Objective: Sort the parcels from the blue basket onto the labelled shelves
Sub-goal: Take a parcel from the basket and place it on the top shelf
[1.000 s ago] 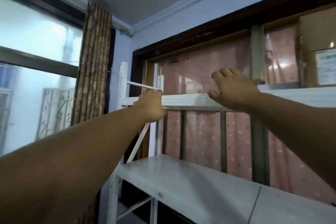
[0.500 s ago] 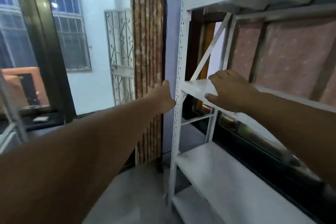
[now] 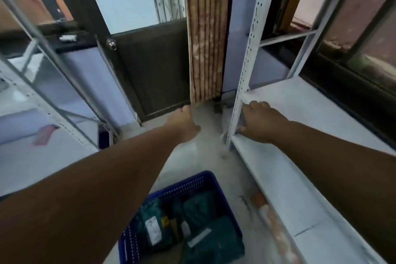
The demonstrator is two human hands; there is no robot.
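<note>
Nearest to us, below and between our two outstretched forearms, the blue basket [image 3: 171, 195] sits on the pale floor [image 3: 214, 156]. Dark green parcels [image 3: 214, 240] lie packed inside it, several with white labels facing up; how many there are we cannot tell through the blur. The basket lies well short of both hands, closer to us than either.

Our left hand [image 3: 184, 126] hangs over the floor ahead of the basket. We see the back of it, fingers pointing away and loosely extended; this grip has hold of nothing and touches nothing.

Our right hand [image 3: 259, 122] reaches to the right of the left one, level with it. Its fingers spread loosely across the front corner of the white shelving unit [image 3: 300, 178], beside the perforated upright post [image 3: 246, 66], the thumb lying near the post's foot. This grip is also slack and wraps around nothing; whether the palm actually presses on the shelf board we cannot tell.

To the right of that hand, bare white shelf boards run back toward us and away along a dark-framed window [image 3: 353, 60].

Beyond both hands, a brown patterned curtain [image 3: 205, 38] hangs down to the floor, and left of it stands a dark door [image 3: 154, 66] with a round metal knob [image 3: 111, 44]. Far to the left of our left hand, another grey shelf frame [image 3: 42, 53] slants across the view.
</note>
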